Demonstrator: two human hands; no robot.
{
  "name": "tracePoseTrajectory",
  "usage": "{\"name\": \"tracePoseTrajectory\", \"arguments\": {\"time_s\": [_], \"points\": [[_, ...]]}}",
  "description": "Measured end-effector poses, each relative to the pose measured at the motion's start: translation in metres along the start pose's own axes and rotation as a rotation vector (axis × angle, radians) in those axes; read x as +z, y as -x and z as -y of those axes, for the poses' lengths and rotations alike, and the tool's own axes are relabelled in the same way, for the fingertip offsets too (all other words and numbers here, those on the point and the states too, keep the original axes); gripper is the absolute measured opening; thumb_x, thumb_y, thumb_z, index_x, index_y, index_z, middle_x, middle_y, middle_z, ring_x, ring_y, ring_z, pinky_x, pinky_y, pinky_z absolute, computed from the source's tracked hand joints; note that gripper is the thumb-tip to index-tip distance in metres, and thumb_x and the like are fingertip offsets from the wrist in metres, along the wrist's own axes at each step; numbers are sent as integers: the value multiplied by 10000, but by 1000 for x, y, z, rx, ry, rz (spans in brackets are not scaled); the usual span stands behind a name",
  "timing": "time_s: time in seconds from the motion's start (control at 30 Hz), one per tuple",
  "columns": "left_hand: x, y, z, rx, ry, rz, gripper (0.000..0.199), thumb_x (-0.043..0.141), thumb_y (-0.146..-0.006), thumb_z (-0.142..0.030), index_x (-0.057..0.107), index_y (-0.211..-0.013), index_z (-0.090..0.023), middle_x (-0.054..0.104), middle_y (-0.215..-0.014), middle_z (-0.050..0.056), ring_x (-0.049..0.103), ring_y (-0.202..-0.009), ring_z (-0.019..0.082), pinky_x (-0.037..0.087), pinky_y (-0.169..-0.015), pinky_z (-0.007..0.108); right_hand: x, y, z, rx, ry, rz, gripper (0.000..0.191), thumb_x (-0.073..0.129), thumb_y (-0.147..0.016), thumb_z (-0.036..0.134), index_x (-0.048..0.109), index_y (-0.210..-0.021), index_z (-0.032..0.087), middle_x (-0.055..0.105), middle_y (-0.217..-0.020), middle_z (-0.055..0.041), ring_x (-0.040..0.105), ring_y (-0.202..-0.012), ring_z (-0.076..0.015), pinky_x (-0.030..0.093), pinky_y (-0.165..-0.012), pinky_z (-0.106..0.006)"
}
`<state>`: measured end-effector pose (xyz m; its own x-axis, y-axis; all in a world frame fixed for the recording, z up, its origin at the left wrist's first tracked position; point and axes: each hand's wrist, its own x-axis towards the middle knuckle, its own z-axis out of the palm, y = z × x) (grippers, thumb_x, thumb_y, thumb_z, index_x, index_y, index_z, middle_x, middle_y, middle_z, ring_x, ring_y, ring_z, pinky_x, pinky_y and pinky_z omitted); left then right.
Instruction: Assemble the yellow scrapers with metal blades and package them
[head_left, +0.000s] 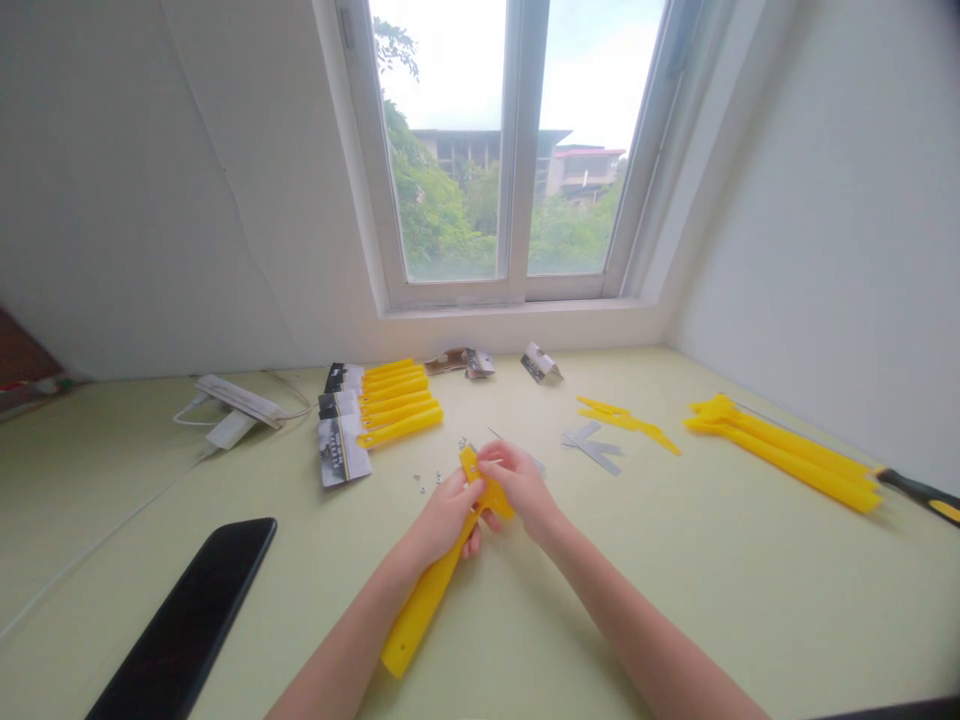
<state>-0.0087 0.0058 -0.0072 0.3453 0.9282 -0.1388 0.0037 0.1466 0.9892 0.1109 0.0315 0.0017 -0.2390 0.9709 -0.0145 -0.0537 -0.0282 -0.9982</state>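
A yellow plastic tool [426,612] with a long handle lies slantwise over the table, its head near the middle. My left hand [448,515] is wrapped round it just below the head, the thumb on top. On the head, my right hand [516,480] has its thumb and forefinger pressed together at a small metal screw; whether they grip it is too small to tell. Small metal nuts [422,490] lie on the table left of the head. Behind my right hand, a thin rod shows in part.
Yellow handles [401,425] and printed cards [343,450] lie back left, near a power strip [240,400]. A black phone [191,620] is front left. Grey blades [592,447], flat yellow pieces [630,420], long yellow tools [787,455] and a screwdriver [919,492] lie right.
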Motion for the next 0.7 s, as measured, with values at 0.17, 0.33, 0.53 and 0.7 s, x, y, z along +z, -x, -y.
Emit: {"name": "tracePoseTrajectory", "arguments": {"time_s": [0.17,0.33,0.53,0.7], "points": [[-1,1,-1,-11,2,2,362,380,-803,-419,406,-1038,-145,610,-639,33,454,-294,73,296,-272,166,-10,-6,4,-32,101,-42,129,519,-663,290,534,-730,180,595,-628,6,564,-543,-136,419,-472,-239],[-7,-1,-5,-11,-2,-119,316,379,-796,-407,417,-953,-136,612,-643,37,444,-292,68,282,-276,170,-34,-3,20,-177,586,-108,110,503,-649,218,599,-663,165,614,-676,-19,557,-664,-146,425,-637,-271],[-20,-6,-8,18,48,-327,256,378,-786,-361,413,-885,-128,616,-628,38,434,-296,66,289,-295,181,-65,10,30,79,868,379,175,613,-529,213,641,-696,173,604,-691,-3,548,-598,-130,388,-469,-199],[-23,-5,-9,49,90,-382,223,382,-781,-341,416,-856,-133,608,-609,24,426,-297,63,287,-304,183,-70,11,28,116,931,388,130,569,-520,158,636,-631,163,597,-609,7,528,-539,-110,355,-425,-174]]}}
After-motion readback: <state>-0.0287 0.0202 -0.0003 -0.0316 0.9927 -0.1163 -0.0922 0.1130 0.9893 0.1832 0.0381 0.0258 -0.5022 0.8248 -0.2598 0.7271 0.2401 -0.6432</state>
